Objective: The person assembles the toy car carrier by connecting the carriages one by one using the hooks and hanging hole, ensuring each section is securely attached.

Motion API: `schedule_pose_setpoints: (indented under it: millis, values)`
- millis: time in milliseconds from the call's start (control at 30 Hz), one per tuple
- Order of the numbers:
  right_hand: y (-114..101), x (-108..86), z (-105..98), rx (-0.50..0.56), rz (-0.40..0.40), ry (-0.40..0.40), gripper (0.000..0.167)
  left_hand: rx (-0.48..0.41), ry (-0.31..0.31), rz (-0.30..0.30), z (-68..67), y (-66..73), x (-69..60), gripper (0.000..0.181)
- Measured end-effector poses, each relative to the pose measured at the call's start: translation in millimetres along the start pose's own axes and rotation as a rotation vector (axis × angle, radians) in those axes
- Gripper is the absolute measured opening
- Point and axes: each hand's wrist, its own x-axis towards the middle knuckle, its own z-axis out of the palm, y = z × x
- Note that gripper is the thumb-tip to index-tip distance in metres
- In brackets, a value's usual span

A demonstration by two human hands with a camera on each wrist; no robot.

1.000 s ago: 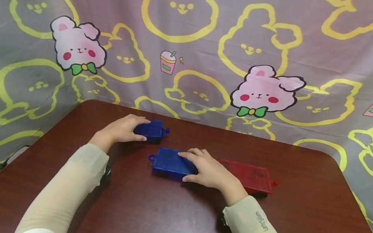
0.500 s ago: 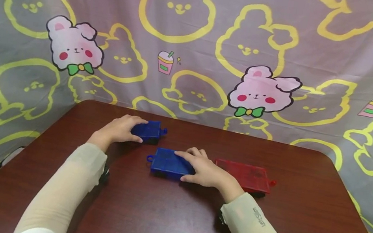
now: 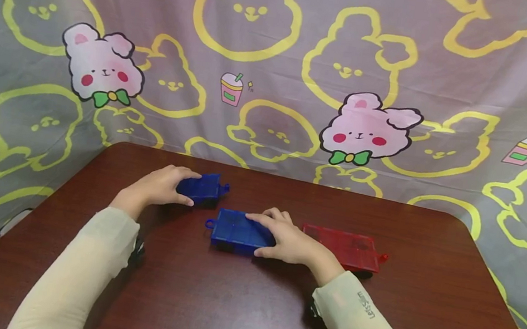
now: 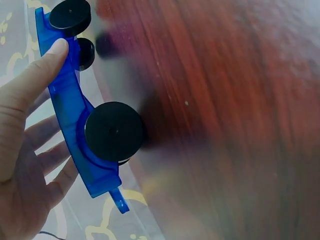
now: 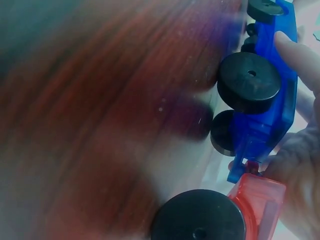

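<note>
A small blue toy wagon (image 3: pixel 205 188) with black wheels is held by my left hand (image 3: pixel 155 187); the thumb lies along one side, the fingers along the other. A hook-like hitch sticks out at its right end. My right hand (image 3: pixel 290 241) grips a longer blue toy wagon (image 3: pixel 236 230) from above, thumb on the near side. This wagon has a ring at its left end, apart from the small wagon's hitch. Behind the right hand is a red toy wagon (image 3: pixel 345 248). In the right wrist view, the red wagon (image 5: pixel 260 200) is hitched to the blue wagon (image 5: pixel 275 95).
The brown wooden table (image 3: pixel 223 305) has rounded far corners. A patterned curtain (image 3: pixel 276 76) with bunnies and drink cups hangs behind it and along both sides. Something white and dark (image 3: pixel 15 222) shows past the left edge.
My left hand has moved a little left and nearer with the small blue wagon, which has turned slightly. The right hand keeps its hold on the longer blue wagon. The head view has shifted slightly.
</note>
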Motion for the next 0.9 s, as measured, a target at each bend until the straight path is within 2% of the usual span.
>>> schedule_pose_setpoints:
  millis: [233,600,900]
  values:
    - [0.7,-0.6,0.4,0.032,-0.014,0.007,0.075,-0.008,0.013,0.019,-1.8,-3.0,-14.8,0.071]
    - [1.9,-0.2,-1.4,0.039,-0.009,-0.004,0.076,-0.004,0.016,0.009,-2.9,3.3,-53.4,0.07]
    - [2.6,-0.3,-2.2,0.049,-0.006,-0.004,0.076,0.025,0.016,0.015,-4.0,8.4,-68.1,0.07]
